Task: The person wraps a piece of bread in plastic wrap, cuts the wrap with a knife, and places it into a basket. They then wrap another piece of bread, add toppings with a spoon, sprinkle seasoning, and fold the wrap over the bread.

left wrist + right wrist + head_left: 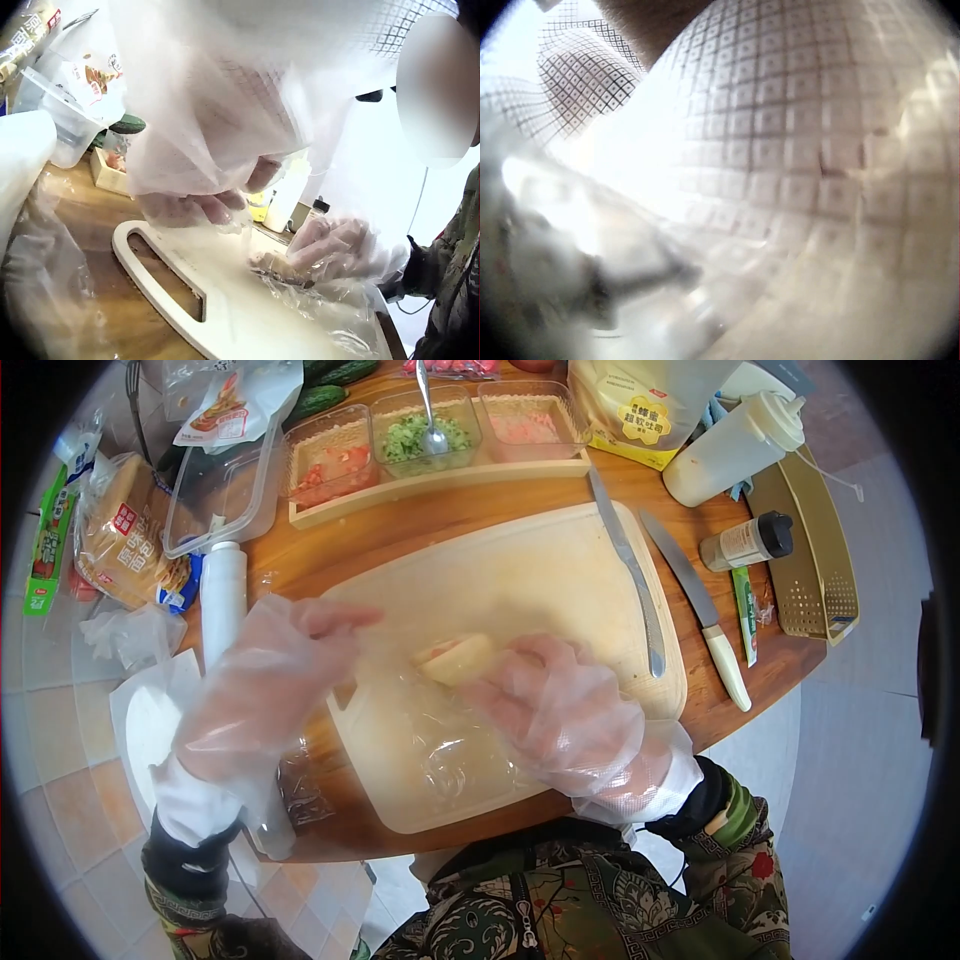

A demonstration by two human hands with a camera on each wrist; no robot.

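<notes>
A folded piece of bread (458,659) with pinkish filling at its edge is over the white cutting board (400,800). My right hand (555,705), in a clear plastic glove, grips it from the right; the left wrist view shows these gloved fingers bent over the bread (281,268). Under it, crinkled clear plastic film (450,750) spreads on the board. My left hand (275,675), gloved too, hovers over the board's left side, apart from the bread, its fingers pointing right. The glove fills much of the right wrist view, hiding the fingertips.
A wooden rack (440,482) at the back holds bins of chopped food, a spoon in the middle one. Two knives, a long spreader (630,575) and a white-handled one (700,600), lie right. A squeeze bottle (730,450), pepper jar (745,542) and bagged bread (125,530) flank the board.
</notes>
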